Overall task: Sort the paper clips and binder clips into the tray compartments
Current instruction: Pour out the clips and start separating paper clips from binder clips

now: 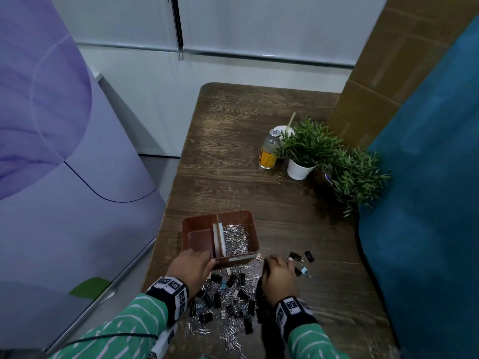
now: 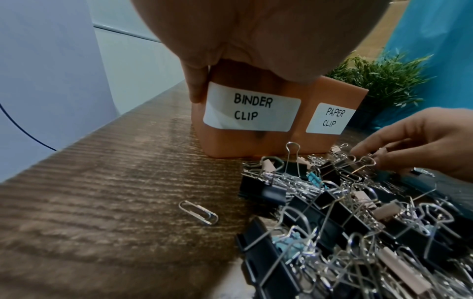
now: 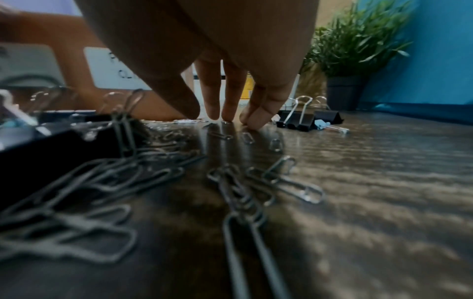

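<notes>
Across the centre of the head view runs a dark wood-grain table (image 1: 233, 156); a blue fabric panel (image 1: 427, 177) fills the right side and two potted green plants (image 1: 311, 146) stand in the upper right with a yellow-labelled bottle (image 1: 269, 151).

Low in the frame sits the brown tray (image 1: 255, 237). Its right compartment holds a heap of silver paper clips (image 1: 237, 239). The left compartment appears to hold no clips. The left-wrist view shows the labels: "BINDER CLIP" (image 2: 252, 111) on the left section, "PAPER CLIP" (image 2: 331, 118) on the right.

Below the tray lies the unsorted pile (image 1: 228, 301), black binder clips tangled with paper clips, with a few pale and blue ones among them. Some binder clips (image 1: 302, 256) lie apart, right of the tray.

The left hand (image 1: 191, 268) grasps the tray's near-left corner, thumb curled over the rim. The right hand (image 1: 280, 275) is lowered at the pile's right edge; in the right-wrist view its fingertips (image 3: 213, 113) touch the table among loose paper clips, uncurled, nothing visibly held.

Judged risks: wire handles and paper clips interlock, so a lifted binder clip may drag paper clips into the wrong compartment. Flat clips on smooth wood may slip from the fingertips. A stray paper clip (image 2: 199, 212) left of the pile could be overlooked.
</notes>
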